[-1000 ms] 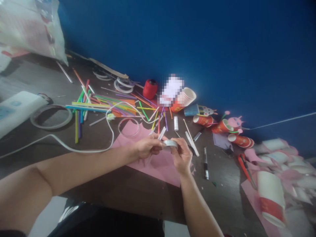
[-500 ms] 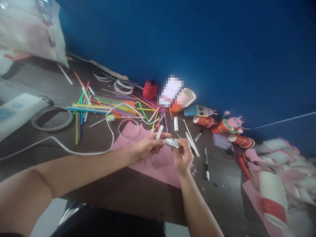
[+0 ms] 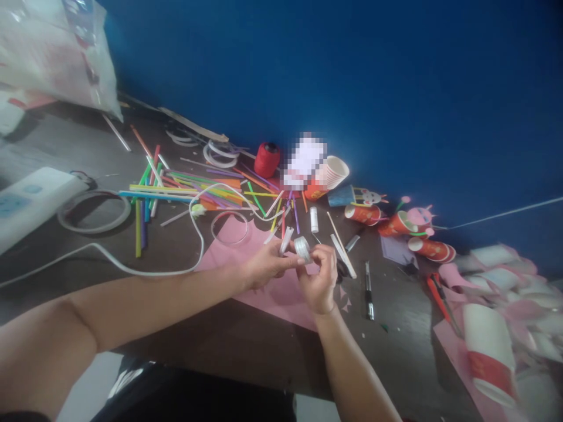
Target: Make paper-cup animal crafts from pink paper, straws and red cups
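Over the pink paper [image 3: 281, 299], my two hands meet. My left hand [image 3: 266, 265] is closed around a short white strip [image 3: 286, 240], which sticks up past its fingers. The left thumb reaches across to the small roll of tape [image 3: 302, 249], pale and shiny. My right hand [image 3: 320, 275] pinches that roll from the right, with its fingers curled in. The lower part of the strip and some left fingertips are hidden.
Colourful straws [image 3: 193, 187] lie left of a red thread spool [image 3: 267, 160]. A white cable [image 3: 145, 272] crosses the table. To the right are a pen [image 3: 368, 293], red paper cups [image 3: 431, 249], red-handled scissors [image 3: 438, 298] and a large white-and-red cup [image 3: 488, 346].
The tape roll has turned, so its side and rim now face differently. My right fingers have curled in closer below it, and my left thumb has moved against the roll.
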Demonstrator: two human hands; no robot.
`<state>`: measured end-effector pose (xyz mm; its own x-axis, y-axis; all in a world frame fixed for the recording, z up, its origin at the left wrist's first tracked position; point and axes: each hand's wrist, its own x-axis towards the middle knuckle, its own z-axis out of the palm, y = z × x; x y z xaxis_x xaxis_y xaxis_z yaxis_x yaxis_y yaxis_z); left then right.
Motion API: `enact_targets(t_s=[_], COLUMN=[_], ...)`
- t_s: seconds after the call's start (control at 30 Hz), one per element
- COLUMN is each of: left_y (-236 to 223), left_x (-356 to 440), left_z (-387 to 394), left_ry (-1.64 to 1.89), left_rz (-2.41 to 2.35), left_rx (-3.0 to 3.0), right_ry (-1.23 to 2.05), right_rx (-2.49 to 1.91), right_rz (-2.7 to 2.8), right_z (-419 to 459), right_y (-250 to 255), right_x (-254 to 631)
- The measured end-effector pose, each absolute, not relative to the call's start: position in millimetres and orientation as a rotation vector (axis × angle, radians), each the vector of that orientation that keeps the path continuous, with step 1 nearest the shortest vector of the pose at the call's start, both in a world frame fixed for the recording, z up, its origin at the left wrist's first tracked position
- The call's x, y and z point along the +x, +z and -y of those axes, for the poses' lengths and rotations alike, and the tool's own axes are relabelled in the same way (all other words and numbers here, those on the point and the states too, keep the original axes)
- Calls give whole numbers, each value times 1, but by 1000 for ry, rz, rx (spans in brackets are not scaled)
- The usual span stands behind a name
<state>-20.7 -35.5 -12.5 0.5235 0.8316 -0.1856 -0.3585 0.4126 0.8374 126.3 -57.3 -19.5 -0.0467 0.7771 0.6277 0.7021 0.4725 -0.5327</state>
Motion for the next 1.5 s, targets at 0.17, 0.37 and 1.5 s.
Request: enact_targets(t_s=[0.17,0.37,1.5], left_y=[-12,-7,8], left_x=[-20,-18,-16], left_z=[34,36,36], left_ry=[960,1124,849], left_rz=[-806,-952,-1186], left_rx=[975,1218,1650], right_ry=[181,224,62], right_rx=[-1267,-1155,-1346], right_rz=[1872,1798,2092], right_z=[61,69,67], right_y=[-8,-1,21], right_x=[128,130,142])
